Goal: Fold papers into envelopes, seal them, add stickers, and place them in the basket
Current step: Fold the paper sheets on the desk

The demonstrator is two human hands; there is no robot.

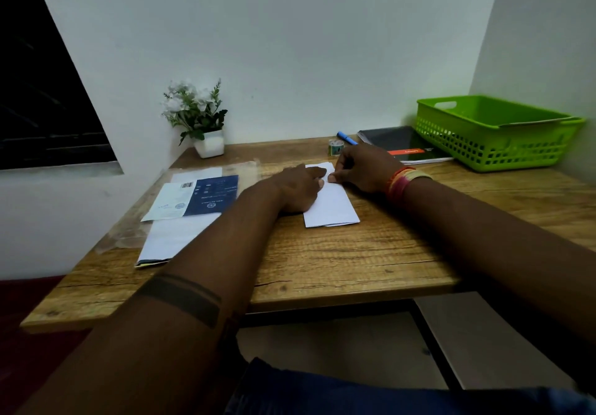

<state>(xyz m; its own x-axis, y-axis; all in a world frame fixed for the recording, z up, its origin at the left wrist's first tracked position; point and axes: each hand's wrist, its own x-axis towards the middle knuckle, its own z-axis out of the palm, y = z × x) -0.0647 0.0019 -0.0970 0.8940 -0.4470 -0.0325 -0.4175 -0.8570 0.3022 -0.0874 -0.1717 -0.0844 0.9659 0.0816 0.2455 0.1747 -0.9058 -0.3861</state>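
Head view only: mid-fold, still shaping folded paper (330, 203) at table (322, 259) centre. Left hand (298, 190) flat, pressing it down; right hand (362, 169) pinching its far corner at 12 o'clock. Next, probably: creasing firmly, then sealing. Basket (493, 137) waiting at 2 o'clock.

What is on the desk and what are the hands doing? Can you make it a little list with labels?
left hand: rests flat on the folded white paper
right hand: pinches the paper's far edge
basket: green, far right on the wooden table; no envelope visible inside
paper pack: blue and white label, left of the hands
tape roll: small, behind the right hand
pen: blue, beside the tape
notebook: dark, next to the basket
plant: white pot, back left corner
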